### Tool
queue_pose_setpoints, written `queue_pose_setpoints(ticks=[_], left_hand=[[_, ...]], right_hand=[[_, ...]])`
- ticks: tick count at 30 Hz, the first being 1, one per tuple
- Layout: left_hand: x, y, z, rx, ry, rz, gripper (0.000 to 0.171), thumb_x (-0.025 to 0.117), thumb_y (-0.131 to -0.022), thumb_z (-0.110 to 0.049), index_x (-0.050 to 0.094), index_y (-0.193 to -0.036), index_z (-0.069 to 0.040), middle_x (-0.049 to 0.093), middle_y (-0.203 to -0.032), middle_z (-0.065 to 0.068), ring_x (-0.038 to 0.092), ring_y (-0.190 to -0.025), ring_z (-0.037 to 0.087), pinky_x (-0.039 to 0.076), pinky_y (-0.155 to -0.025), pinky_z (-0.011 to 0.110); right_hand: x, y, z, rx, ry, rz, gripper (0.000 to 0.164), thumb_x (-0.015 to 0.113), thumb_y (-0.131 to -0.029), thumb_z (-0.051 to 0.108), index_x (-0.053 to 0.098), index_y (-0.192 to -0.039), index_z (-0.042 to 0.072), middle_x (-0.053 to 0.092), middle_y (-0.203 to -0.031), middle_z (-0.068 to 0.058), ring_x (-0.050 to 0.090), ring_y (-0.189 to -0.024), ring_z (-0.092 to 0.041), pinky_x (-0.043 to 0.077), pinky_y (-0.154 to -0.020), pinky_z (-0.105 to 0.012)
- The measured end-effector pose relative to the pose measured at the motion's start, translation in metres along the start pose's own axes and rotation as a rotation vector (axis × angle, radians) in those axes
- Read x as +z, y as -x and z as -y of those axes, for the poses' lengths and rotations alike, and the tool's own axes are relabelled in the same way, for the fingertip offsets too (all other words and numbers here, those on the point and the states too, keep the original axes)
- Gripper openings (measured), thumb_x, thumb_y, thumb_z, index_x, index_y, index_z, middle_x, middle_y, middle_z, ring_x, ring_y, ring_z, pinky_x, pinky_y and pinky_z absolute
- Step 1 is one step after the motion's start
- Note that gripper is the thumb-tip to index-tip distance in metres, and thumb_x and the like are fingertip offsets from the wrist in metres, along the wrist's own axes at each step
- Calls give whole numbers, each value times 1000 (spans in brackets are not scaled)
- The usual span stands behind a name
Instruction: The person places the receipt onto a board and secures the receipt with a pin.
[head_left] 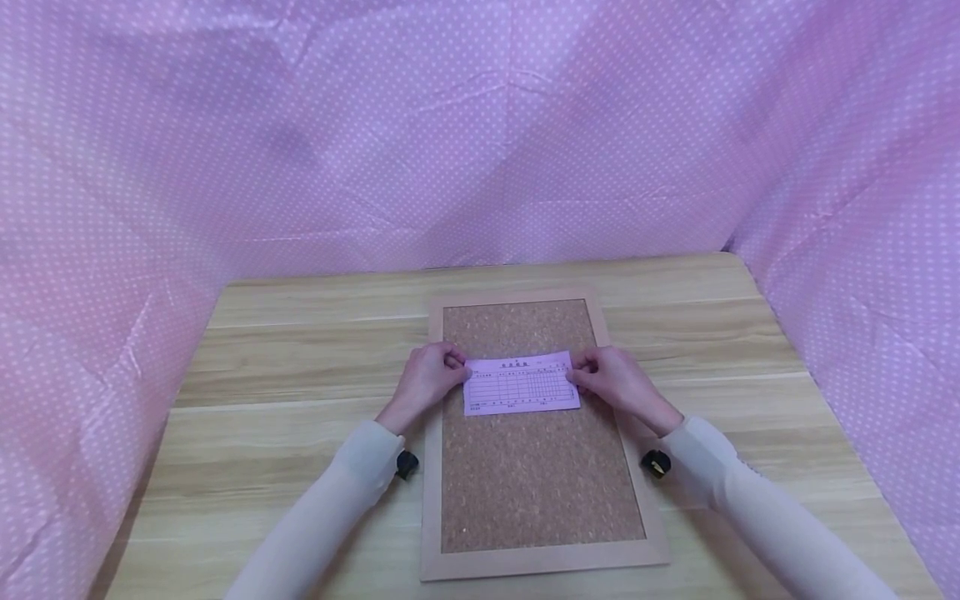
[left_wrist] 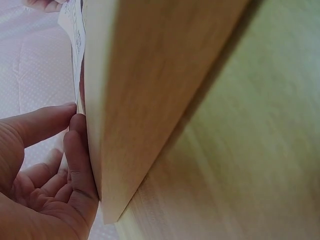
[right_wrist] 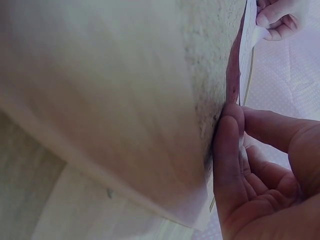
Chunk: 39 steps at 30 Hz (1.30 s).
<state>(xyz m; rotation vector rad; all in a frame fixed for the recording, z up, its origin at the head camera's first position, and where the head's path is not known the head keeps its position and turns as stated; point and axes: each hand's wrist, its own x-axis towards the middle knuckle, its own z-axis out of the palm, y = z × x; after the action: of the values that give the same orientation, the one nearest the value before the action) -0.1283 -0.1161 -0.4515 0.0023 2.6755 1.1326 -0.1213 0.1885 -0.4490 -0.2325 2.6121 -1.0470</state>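
While you hold the paper slip (head_left: 521, 385) across the corkboard (head_left: 540, 479), your step at hand seems to be the placing of it, as I judge. Your left hand (head_left: 432, 372) pinches the left edge between thumb and forefinger, and your right hand (head_left: 611, 379) pinches the right edge in the same manner; the other fingers are bent inward on both sides. The slip is over the upper half of the cork, inside the wooden frame (head_left: 546, 557), and the board itself lies on the table (head_left: 285, 367).

For the next move, I think you need to keep both pinches equal and make the slip level, because its right end sits a little higher in the head view. If you pull unequally, the thin paper could crease.

The slip is pinkish-purple in the head view, wider than it is tall, with a dark printed heading and a ruled grid under it. From the right wrist, it stands slightly away from the cork near your fingertips (right_wrist: 233, 116); whether its middle touches, I cannot tell.
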Motion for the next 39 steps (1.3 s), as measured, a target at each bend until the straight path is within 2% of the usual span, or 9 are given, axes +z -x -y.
queue_pose_setpoints(ticks=[6, 12, 17, 21, 24, 30, 39], left_hand=[[1, 0, 2, 22, 4, -7, 18, 79, -87, -10, 74, -103, -3, 72, -88, 4, 66, -80, 18, 53, -73, 32], [-1, 6, 3, 110, 17, -26, 26, 83, -85, -9, 71, -107, -2, 71, -94, 6, 66, -85, 20, 55, -80, 37], [-3, 13, 3, 212, -79, -41, 31, 82, -86, -15, 70, -112, -3, 66, -107, 10, 62, -96, 25, 52, -87, 42], [-4, 17, 6, 310, -166, -19, 37, 83, -86, -22, 72, -118, -7, 60, -127, 17, 57, -115, 34, 46, -102, 50], [-4, 17, 10, 357, -217, 12, 41, 85, -85, -26, 73, -121, -11, 54, -142, 20, 50, -130, 40, 38, -111, 56], [-6, 19, 13, 372, -295, 62, 52, 87, -83, -33, 70, -128, -13, 45, -154, 24, 41, -141, 43, 32, -117, 60], [-5, 19, 15, 348, -332, 87, 63, 89, -82, -32, 67, -135, -8, 40, -158, 22, 36, -147, 41, 30, -120, 55]], right_hand=[[0, -1, -1, -13, 5, 0, 13, 71, -96, 12, 74, -97, 0, 67, -75, -1, 56, -64, -12, 41, -53, -22], [-1, -1, 1, -28, 32, -8, 12, 72, -95, 12, 74, -95, 0, 69, -74, 0, 61, -64, -11, 48, -57, -25], [-2, -1, 1, -25, 33, -9, 12, 72, -95, 12, 74, -94, 0, 68, -73, 0, 60, -64, -11, 47, -56, -24], [-2, -1, 1, -27, 31, -9, 12, 72, -95, 12, 74, -95, 0, 68, -74, 0, 60, -64, -11, 47, -56, -24], [-2, -1, 0, -32, 34, -10, 13, 72, -95, 12, 74, -95, -1, 69, -75, -1, 61, -64, -11, 49, -57, -24], [0, -1, 0, -34, 34, -11, 13, 73, -95, 12, 74, -96, -1, 69, -75, -1, 61, -65, -11, 48, -58, -23], [-1, -1, 0, -29, 39, -11, 12, 73, -95, 12, 75, -95, 0, 68, -75, -1, 59, -65, -12, 45, -56, -23]])
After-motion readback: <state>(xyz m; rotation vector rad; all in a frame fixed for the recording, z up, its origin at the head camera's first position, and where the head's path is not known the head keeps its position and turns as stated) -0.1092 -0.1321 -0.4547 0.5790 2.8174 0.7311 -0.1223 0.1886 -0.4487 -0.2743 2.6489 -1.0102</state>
